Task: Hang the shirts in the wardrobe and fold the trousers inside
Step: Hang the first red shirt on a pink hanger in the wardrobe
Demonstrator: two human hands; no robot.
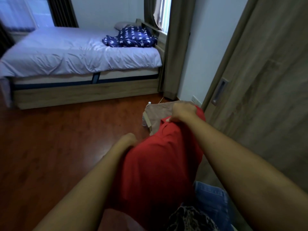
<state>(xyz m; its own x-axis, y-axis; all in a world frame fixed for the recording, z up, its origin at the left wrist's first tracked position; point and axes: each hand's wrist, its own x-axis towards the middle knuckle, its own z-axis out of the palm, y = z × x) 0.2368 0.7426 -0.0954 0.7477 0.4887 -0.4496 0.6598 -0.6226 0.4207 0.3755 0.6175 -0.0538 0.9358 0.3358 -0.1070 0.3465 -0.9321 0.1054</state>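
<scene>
Slippage looks likeliest: right hand (183,112) pinches the red shirt (160,164) at its collar, left hand (127,139) sits half hidden at its edge, grip unclear, above the floor (66,147) beside the wardrobe door (266,80), and the tan garment (158,110) bunched underneath could drop.

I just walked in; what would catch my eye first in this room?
The bright red cloth garment in the middle foreground stands out most, gripped at its top by the right hand and at its side by the left hand. Behind, at the far right end of the white-sheeted bed, lies a crumpled navy cloth with white stars.
</scene>
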